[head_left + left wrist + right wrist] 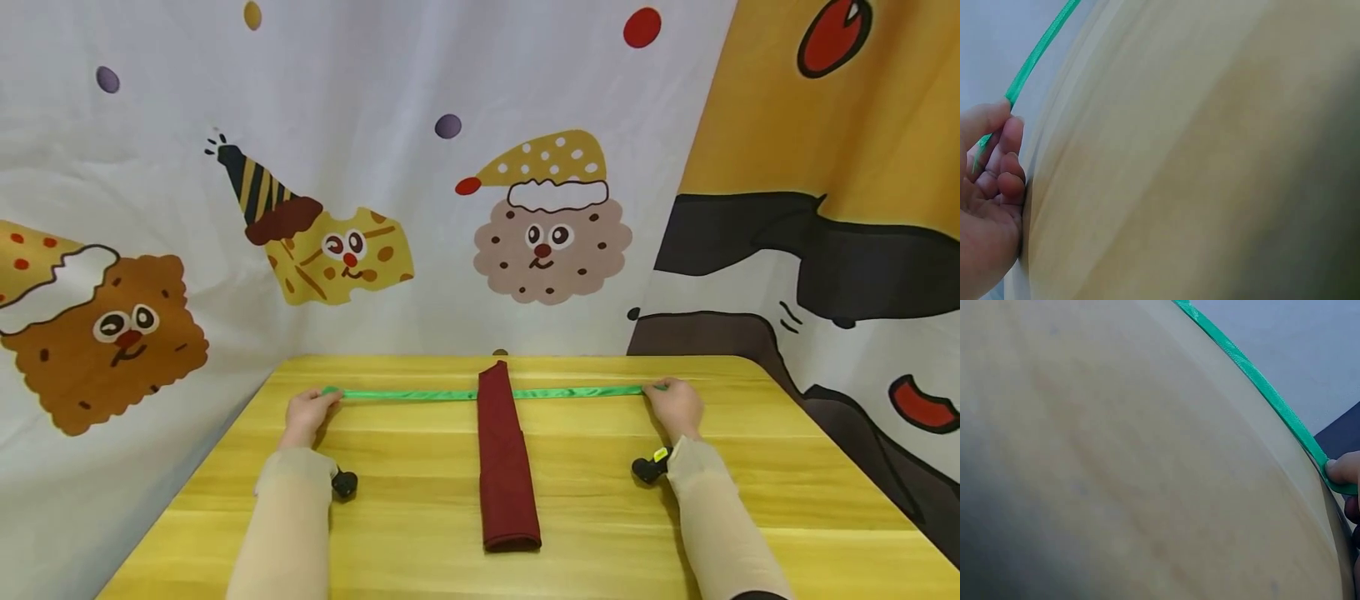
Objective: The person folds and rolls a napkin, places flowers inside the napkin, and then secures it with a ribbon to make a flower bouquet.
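Observation:
A green ribbon stretches nearly straight from side to side across the far part of the table. My left hand pinches its left end between thumb and fingers; in the left wrist view a short frayed tail of the ribbon pokes out below the thumb. At the other end, my right hand pinches the ribbon, thumb on top. A folded dark red cloth, long and narrow, lies lengthwise between the hands. Near its far end it crosses the ribbon, whose middle is hidden under the cloth.
The wooden table has its back edge just beyond the ribbon. Behind it hangs a white curtain printed with cartoon biscuits and cheese. Small black cameras sit at the left wrist and the right wrist.

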The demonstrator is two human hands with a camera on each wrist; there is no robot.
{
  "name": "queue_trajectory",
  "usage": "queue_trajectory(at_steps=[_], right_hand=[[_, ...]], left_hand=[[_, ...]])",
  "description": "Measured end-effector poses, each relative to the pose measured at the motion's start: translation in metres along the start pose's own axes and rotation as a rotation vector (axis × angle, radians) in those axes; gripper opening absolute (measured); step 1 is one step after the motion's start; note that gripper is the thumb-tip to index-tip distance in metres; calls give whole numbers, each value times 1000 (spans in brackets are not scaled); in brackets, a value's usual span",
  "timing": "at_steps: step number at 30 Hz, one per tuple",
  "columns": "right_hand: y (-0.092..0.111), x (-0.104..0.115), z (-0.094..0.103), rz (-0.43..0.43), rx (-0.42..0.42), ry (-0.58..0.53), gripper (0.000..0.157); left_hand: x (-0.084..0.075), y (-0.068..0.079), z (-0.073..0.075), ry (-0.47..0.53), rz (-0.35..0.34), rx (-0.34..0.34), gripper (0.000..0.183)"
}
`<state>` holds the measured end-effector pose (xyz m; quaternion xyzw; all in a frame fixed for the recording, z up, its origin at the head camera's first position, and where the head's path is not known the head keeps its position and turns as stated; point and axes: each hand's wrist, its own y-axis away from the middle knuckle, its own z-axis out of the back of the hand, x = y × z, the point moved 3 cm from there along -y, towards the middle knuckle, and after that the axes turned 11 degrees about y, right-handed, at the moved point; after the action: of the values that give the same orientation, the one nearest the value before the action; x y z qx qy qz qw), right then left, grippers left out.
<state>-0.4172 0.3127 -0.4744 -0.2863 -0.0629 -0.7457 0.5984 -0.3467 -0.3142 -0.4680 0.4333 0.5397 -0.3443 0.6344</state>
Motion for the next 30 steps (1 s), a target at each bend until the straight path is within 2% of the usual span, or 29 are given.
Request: queue_trajectory(at_steps=[4,13,17,30], right_hand=[[4,1,2,-3,10,-8,30],[9,-3,6,-35,40,0,35],[15,-3,9,-45,50,-7,35],[26,-7,14,-46,28,-40,33]], left_hand=[[-2,4,1,-12,-11,-15,24],[-2,14,4,-5,8,6,23],[0,18,3,-17,-10,1,24],[1,21,6,-33,-31,-10,25]])
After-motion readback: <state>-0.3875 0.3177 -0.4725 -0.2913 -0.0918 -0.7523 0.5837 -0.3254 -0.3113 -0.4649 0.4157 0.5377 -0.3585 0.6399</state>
